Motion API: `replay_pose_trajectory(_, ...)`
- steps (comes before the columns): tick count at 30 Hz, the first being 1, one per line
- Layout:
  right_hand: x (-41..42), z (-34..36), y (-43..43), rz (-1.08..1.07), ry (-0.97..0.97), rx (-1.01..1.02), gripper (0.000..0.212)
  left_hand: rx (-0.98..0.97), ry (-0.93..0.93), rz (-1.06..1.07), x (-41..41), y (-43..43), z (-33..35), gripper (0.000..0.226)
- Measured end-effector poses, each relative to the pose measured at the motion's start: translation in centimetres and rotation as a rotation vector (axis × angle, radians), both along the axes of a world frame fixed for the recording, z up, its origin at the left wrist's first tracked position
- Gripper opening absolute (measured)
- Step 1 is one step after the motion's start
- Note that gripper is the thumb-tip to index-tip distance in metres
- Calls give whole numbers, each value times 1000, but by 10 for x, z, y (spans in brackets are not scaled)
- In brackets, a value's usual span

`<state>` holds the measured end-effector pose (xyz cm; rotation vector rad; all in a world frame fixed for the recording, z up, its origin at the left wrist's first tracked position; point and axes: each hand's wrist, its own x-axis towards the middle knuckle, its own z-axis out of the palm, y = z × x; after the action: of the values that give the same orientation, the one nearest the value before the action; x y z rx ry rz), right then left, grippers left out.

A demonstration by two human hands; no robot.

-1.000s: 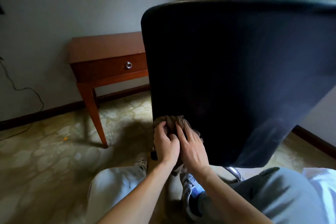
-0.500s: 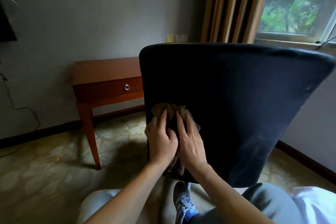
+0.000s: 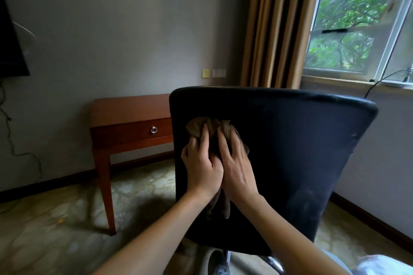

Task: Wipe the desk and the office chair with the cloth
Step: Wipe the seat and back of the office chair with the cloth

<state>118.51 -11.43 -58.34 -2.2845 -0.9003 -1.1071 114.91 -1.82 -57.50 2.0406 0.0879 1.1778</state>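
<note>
Both hands were on the cloth point(image 3: 199, 129), which lay bunched against the rear face of the office chair point(image 3: 290, 154), high on its left part and just below the top edge. The cloth was brown and crumpled; a loose tail of it hung down under the wrists, flat against the dark fabric.

The left hand point(image 3: 202, 165) sat on the left side of the cloth. Its first finger lay straight up over the folds, while the other fingers point(image 3: 191, 143) were bent at the knuckles and dug into the cloth, their tips hidden. The right hand point(image 3: 238, 168) lay right beside it, the two hands touching along the thumbs. The right fingers were straight, slightly spread and pressed flat on the cloth, holding it to the chair back.

The chair back stood nearly upright, filling the middle of the view, with part of its shiny metal base point(image 3: 271, 261) showing underneath. A shoe point(image 3: 221, 268) showed at the bottom edge.

The desk point(image 3: 127, 107) stood behind the chair to the left, against the grey wall, its right end hidden by the chair. It was reddish wood with one drawer and a ring pull point(image 3: 153, 129). A patterned carpet point(image 3: 51, 236) covered the floor. Tan curtains point(image 3: 274, 24) hung beside a window point(image 3: 357, 33) at the right. A dark screen point(image 3: 10, 40) was on the wall at far left, with a cable point(image 3: 9, 138) trailing down below it.
</note>
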Motion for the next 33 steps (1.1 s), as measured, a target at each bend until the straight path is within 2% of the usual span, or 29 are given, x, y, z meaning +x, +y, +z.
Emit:
replay_pose_trajectory(11,-11,57,-4,27,-116,53,70,-67,-115,-40,-7,-12,54,67)
replay_pose_trajectory(19,-17,85,-10,36,-150,139,66,20,-235,-45,-11,-16,79,67)
replay_pose_trajectory(24,-17,76,-29,60,-156,138,71,64,-249,-76,-14,-26,75,67)
replay_pose_trajectory(30,-16,34,-53,60,-96,119,74,177,-135,-126,-24,-31,30,71)
replay_pose_trajectory(33,-14,26,-64,44,-77,137,81,245,-164,-145,-23,-39,25,72)
